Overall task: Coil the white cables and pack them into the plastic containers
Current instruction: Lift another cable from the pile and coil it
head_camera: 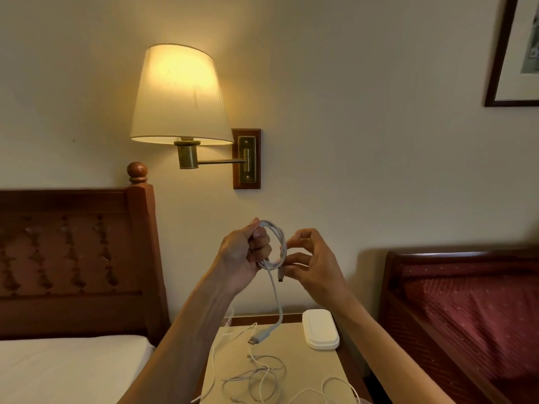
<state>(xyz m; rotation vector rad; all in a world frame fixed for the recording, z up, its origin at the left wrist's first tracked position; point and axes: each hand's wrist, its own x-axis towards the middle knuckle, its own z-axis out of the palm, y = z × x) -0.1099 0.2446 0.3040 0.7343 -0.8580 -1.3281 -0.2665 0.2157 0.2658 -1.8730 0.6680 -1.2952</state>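
Left grip (245, 252) — cable coil (277, 246) inside

My two bare forearms rise side by side above the bedside table (294, 357). My left hand (243, 255) is fisted around a white cable (275, 246) coil; my right hand (313, 258), level with it, pinches the coil's edge with curled fingertips.

Smooth white plastic cable (274, 293), glossy carved wood headboard (73, 252), brass lamp arm (215, 162).
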